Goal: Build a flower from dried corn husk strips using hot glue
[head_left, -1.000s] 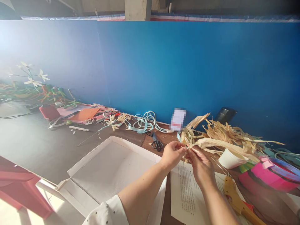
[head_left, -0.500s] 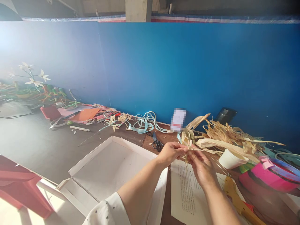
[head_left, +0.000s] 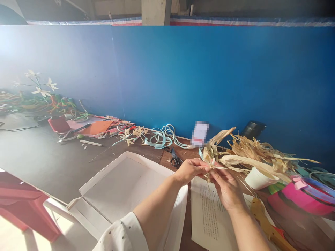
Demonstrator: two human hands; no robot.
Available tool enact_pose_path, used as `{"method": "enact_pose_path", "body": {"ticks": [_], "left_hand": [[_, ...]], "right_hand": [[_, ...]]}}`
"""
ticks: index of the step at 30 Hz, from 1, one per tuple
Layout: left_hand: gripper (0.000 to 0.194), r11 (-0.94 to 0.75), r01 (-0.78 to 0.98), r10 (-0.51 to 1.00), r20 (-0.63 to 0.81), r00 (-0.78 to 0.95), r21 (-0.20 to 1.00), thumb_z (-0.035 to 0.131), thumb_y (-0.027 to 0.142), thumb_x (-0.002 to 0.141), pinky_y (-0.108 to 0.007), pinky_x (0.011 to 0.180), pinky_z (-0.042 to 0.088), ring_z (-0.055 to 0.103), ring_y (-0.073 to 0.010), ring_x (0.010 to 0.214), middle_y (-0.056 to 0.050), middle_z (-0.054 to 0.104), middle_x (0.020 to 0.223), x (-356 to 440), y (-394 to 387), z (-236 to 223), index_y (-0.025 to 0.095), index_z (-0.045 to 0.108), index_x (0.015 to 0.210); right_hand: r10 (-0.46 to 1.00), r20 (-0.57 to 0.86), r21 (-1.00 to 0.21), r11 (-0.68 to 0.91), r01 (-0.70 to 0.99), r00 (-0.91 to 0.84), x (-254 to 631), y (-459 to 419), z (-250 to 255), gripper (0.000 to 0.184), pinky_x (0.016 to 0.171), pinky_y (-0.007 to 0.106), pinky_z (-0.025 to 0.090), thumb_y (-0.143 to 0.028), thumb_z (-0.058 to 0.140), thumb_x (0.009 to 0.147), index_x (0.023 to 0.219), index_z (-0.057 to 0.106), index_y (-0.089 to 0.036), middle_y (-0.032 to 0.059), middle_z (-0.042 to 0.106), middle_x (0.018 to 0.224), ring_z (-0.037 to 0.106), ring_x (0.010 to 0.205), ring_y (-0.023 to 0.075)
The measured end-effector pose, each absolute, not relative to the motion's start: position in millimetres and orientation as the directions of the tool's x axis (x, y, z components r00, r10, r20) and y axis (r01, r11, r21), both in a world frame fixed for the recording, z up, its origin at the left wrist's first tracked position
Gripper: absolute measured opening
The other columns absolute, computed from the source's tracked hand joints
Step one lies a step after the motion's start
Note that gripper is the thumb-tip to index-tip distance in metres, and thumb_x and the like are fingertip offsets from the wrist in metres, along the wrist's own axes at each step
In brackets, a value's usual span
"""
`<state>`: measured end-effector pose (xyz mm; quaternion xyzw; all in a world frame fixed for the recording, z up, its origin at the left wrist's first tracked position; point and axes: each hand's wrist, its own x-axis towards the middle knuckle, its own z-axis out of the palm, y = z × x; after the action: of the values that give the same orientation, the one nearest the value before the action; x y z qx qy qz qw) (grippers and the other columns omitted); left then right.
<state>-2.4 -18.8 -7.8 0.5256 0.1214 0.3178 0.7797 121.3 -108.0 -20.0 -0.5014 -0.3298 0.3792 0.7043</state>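
Between my two hands is a small pale flower made of dried corn husk (head_left: 211,164), its narrow petals fanned out. My left hand (head_left: 192,170) pinches it from the left with thumb and fingertips. From the right, my right hand (head_left: 226,183) grips its base, fingers closed. Below them lies a printed sheet (head_left: 205,212). Dried corn husks (head_left: 251,151) are heaped just behind my hands. Black scissors (head_left: 176,158) rest left of my left hand. A white cup (head_left: 260,178), tipped over, is to the right of my right hand.
An open white box (head_left: 120,188) lies at front left. A yellow glue gun (head_left: 264,219) and a pink container (head_left: 300,198) are at right. Light-blue ribbon coils (head_left: 162,137), husk flowers (head_left: 127,136) and coloured scraps (head_left: 101,127) line the blue partition (head_left: 199,76).
Both hands stay at nearly the same spot on the husk flower. Its petals show a little more openly now. The whole view has shifted slightly.
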Motion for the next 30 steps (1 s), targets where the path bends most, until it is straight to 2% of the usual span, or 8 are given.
{"method": "enact_pose_path", "body": {"ticks": [5,9,13,17,22,24,27,30], "left_hand": [[0.039,0.261,-0.396,0.610,0.168,0.775,0.880,0.079,0.041,0.058,-0.027,0.066,0.048,0.058,-0.0121,0.069,-0.004,0.059,0.075,-1.5,-18.7,-10.7,0.008,0.068,0.078],[0.042,0.239,-0.394,0.632,0.166,0.757,0.888,0.079,0.044,0.056,-0.028,0.067,0.048,0.058,-0.0125,0.067,-0.003,0.058,0.073,-1.4,-20.7,-9.1,0.008,0.068,0.076],[0.046,0.205,-0.392,0.660,0.169,0.732,0.897,0.079,0.049,0.054,-0.028,0.066,0.048,0.057,-0.0123,0.067,-0.003,0.056,0.073,-1.7,-22.5,-6.8,0.009,0.068,0.074],[0.046,0.175,-0.409,0.677,0.192,0.710,0.896,0.078,0.049,0.054,-0.026,0.065,0.046,0.055,-0.0104,0.065,-0.002,0.053,0.074,-1.7,-22.7,-5.8,0.009,0.067,0.073],[0.043,0.126,-0.418,0.707,0.215,0.674,0.899,0.078,0.047,0.056,-0.023,0.061,0.044,0.053,-0.0089,0.065,-0.002,0.052,0.078,0.2,-23.0,-6.6,0.009,0.066,0.072],[0.042,0.115,-0.418,0.735,0.207,0.646,0.901,0.078,0.046,0.057,-0.022,0.059,0.043,0.052,-0.0083,0.064,-0.003,0.054,0.077,1.3,-23.0,-7.2,0.009,0.065,0.073],[0.042,0.090,-0.420,0.771,0.204,0.604,0.903,0.075,0.046,0.060,-0.020,0.053,0.041,0.049,-0.0057,0.057,-0.001,0.055,0.071,3.4,-22.3,-8.7,0.009,0.065,0.076],[0.043,0.083,-0.415,0.776,0.202,0.598,0.906,0.072,0.048,0.064,-0.019,0.046,0.037,0.044,-0.0049,0.047,0.002,0.052,0.057,6.6,-21.6,-11.7,0.009,0.063,0.080]], "right_hand": [[0.868,0.101,-0.959,0.215,-0.186,0.485,118.2,-109.8,-15.3,0.052,0.081,0.031,0.050,-0.034,0.077,0.065,0.114,0.063,-0.026,0.0022,0.068,0.101,0.061,0.094,0.0189],[0.859,0.099,-0.962,0.212,-0.173,0.503,115.6,-111.1,-11.2,0.049,0.079,0.035,0.051,-0.035,0.078,0.063,0.110,0.065,-0.026,0.0037,0.068,0.103,0.061,0.096,0.0223],[0.872,0.084,-0.951,0.215,-0.223,0.483,115.2,-111.8,-10.4,0.042,0.079,0.034,0.051,-0.032,0.077,0.064,0.105,0.067,-0.026,0.0034,0.068,0.104,0.061,0.096,0.0212],[0.890,0.096,-0.957,0.206,-0.205,0.446,117.2,-111.1,-15.0,0.035,0.080,0.034,0.049,-0.032,0.075,0.068,0.101,0.068,-0.024,0.0043,0.066,0.110,0.060,0.098,0.0223],[0.864,0.112,-0.960,0.222,-0.171,0.492,118.3,-109.3,-19.9,0.036,0.082,0.034,0.048,-0.032,0.076,0.066,0.100,0.067,-0.025,0.0023,0.067,0.104,0.061,0.093,0.0201],[0.849,0.129,-0.964,0.228,-0.135,0.513,117.7,-109.5,-18.2,0.035,0.077,0.031,0.049,-0.033,0.076,0.067,0.100,0.067,-0.027,0.0009,0.067,0.100,0.061,0.086,0.0178],[0.823,0.123,-0.973,0.211,-0.098,0.554,116.8,-110.7,-13.3,0.028,0.059,0.025,0.047,-0.035,0.076,0.067,0.092,0.067,-0.026,-0.0005,0.065,0.085,0.056,0.068,0.0132],[0.817,0.080,-0.970,0.195,-0.144,0.571,116.2,-112.5,-10.0,0.023,0.041,0.018,0.032,-0.039,0.075,0.067,0.076,0.064,-0.021,-0.0023,0.056,0.064,0.044,0.050,0.0072]]}}
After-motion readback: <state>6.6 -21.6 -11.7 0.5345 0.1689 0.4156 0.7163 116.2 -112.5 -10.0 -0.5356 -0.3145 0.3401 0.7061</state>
